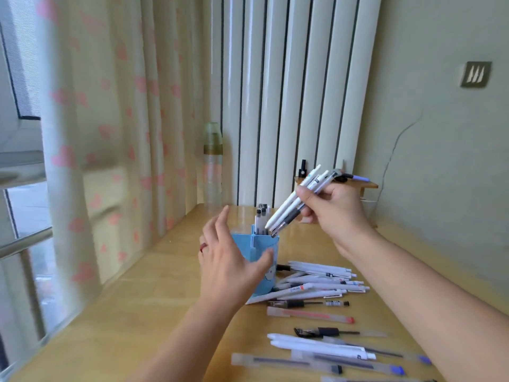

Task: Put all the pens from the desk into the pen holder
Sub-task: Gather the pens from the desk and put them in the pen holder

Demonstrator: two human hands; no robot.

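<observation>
The right hand [332, 213] grips a bunch of white plastic pens [296, 201] over the blue plastic pen holder [263, 245] — the left hand [230, 260], fingers spread beside the holder, isn't gripping it, so a bump might tip it.

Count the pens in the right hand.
3 pens can be made out in the right hand: two white pens side by side and a dark-tipped pen beneath them, tips angled down over the blue pen holder. The fingers may hide another.

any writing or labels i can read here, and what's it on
None can be read.
Pens on the desk: small dark print on the barrels, too blurred.
Pens in the right hand: a label on one barrel, too blurred.
Blue pen holder: a pale picture, no legible words.
Wall plate: three pale strokes, no letters.
</observation>
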